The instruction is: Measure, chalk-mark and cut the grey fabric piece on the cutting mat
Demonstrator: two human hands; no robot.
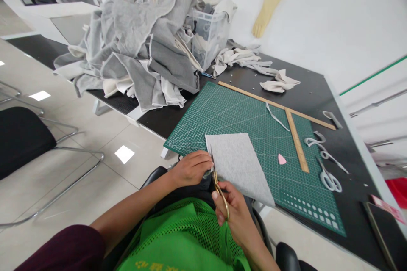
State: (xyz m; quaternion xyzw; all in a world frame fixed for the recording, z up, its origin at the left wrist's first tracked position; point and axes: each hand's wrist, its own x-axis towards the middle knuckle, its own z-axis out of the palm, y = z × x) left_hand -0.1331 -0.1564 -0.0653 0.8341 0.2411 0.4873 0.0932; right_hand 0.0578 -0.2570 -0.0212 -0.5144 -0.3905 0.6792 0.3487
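A light grey fabric piece (pixel 238 163) lies over the front edge of the green cutting mat (pixel 197 114), its lower part past the table edge. Gold-handled scissors (pixel 216 182) are in my right hand (pixel 233 207), fingers through and around the handles, with the blades at the fabric's left edge. My left hand (pixel 194 167) pinches that same left edge beside the blades; its fingertips are partly hidden.
A big heap of grey cloth (pixel 133 29) covers the table's left, beside a clear plastic bin (pixel 210 34). On the mat lie a wooden T-ruler (pixel 295 139), pink chalk (pixel 281 159) and white-handled scissors (pixel 330 181). A phone (pixel 386 233) rests at the right.
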